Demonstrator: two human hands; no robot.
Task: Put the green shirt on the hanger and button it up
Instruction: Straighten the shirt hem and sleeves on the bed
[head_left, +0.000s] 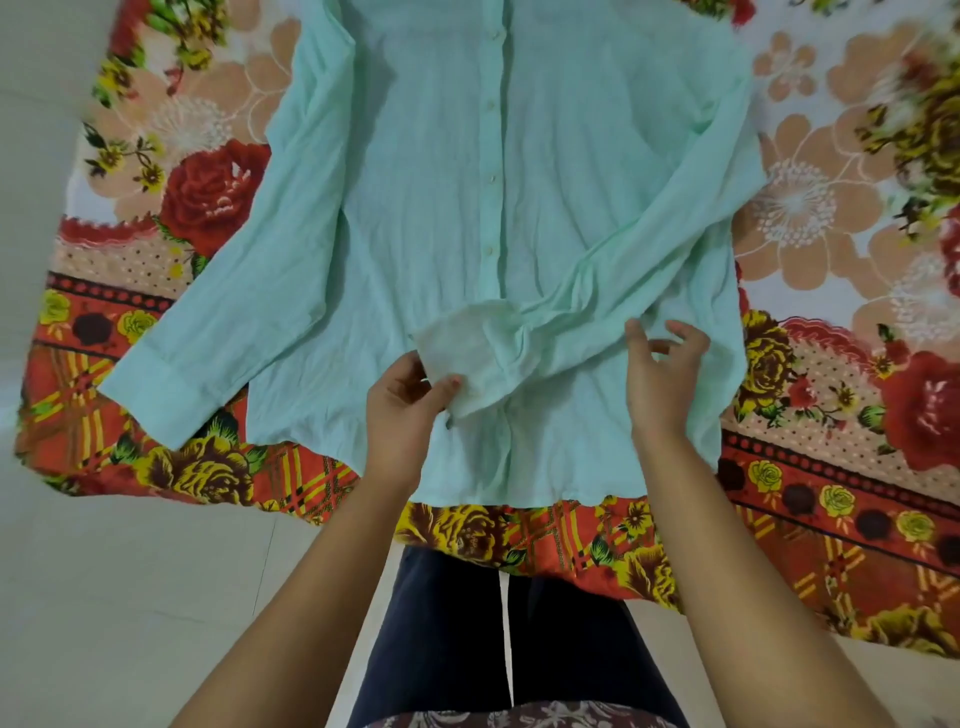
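Observation:
The pale green shirt (447, 208) lies flat and front up on a flowered blanket, its button row running down the middle and closed as far as I can see. Its left sleeve stretches out to the lower left. The right sleeve is folded across the hem, ending in a cuff (467, 353) near the middle. My left hand (405, 400) pinches that cuff between thumb and fingers. My right hand (662, 369) hovers just above the folded sleeve with fingers spread, holding nothing. No hanger shows in the head view.
The red, orange and yellow flowered blanket (831, 364) covers the floor under the shirt. Pale tiled floor (130, 597) lies at the left and bottom. My dark trousered legs (498, 649) are at the bottom centre.

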